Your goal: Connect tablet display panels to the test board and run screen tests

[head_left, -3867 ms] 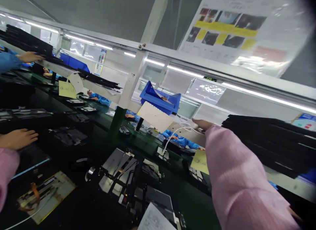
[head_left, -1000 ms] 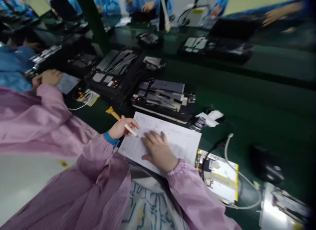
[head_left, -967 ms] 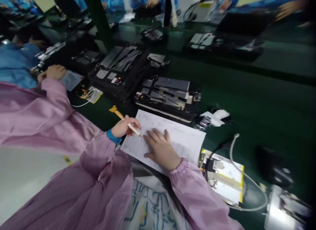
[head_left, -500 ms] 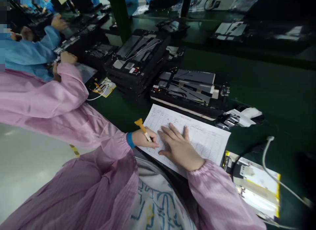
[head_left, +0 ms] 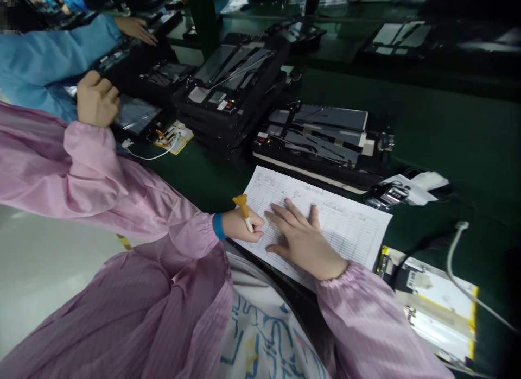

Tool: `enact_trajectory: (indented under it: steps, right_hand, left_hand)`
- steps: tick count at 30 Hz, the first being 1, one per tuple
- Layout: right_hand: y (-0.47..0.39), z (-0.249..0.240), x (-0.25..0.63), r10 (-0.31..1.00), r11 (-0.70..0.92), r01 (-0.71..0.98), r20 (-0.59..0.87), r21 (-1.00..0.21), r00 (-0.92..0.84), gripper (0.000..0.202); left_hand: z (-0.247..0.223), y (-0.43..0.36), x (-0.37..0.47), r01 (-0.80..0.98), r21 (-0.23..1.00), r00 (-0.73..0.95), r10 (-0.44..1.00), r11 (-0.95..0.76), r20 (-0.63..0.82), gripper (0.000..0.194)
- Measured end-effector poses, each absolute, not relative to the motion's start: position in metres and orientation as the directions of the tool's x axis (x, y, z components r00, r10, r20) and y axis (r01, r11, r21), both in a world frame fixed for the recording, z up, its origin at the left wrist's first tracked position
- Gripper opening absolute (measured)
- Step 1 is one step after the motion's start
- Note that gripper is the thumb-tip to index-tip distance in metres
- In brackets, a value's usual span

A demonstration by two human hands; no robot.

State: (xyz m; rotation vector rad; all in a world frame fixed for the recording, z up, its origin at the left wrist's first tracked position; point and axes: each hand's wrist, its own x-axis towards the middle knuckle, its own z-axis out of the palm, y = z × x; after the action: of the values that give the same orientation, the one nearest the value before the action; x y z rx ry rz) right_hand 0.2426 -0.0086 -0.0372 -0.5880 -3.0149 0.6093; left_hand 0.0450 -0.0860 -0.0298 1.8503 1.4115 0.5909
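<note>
My left hand (head_left: 236, 227), a blue band at its wrist, is closed round a white pen (head_left: 248, 223) with a yellow animal-shaped top. It rests on the left part of a printed form (head_left: 350, 227) with a ruled table; the pen's tip is hidden by my fingers. Flat on the same sheet, fingers spread, lies my right hand (head_left: 305, 243), with its thumb towards my left hand. The form lies at the near edge of the dark green table, its print too small to read.
Behind the form sits a black tray holding device parts (head_left: 321, 140), beside a taller stack of trays (head_left: 232, 91). A battery pack (head_left: 443, 314) with cables and a small black device (head_left: 388, 194) are at right. Co-workers' hands (head_left: 97, 99) are at left.
The view has shifted slightly, moving the form and both my hands a little rightward in the picture. My grip on the pen looks the same. At left, the co-workers' hands have moved.
</note>
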Motion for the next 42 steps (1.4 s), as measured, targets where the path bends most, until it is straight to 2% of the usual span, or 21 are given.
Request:
enact_trajectory:
  steps: [15, 28, 33, 42]
  right_hand:
    - [-0.0089, -0.0389, 0.2430, 0.369, 0.851, 0.363, -0.061, -0.380, -0.928, 0.063]
    - [-0.0084, -0.0384, 0.2419, 0.367, 0.847, 0.362, -0.065, -0.389, -0.928, 0.064]
    - [-0.0085, -0.0364, 0.2418, 0.371, 0.841, 0.372, -0.083, -0.393, -0.925, 0.064]
    - [-0.0079, -0.0380, 0.2426, 0.370, 0.845, 0.363, -0.062, -0.392, -0.927, 0.062]
  left_hand:
    - [-0.0304, -0.0856, 0.0464, 0.620, 0.780, 0.269, 0.957, -0.084, -0.110, 0.029]
    - [-0.0318, -0.0863, 0.0452, 0.614, 0.783, 0.286, 0.953, -0.102, -0.100, 0.028]
    - [-0.0306, -0.0889, 0.0449, 0.601, 0.791, 0.252, 0.966, -0.112, -0.056, 0.030]
    - [-0.0297, -0.0909, 0.0480, 0.596, 0.795, 0.314, 0.944, -0.108, -0.106, 0.028]
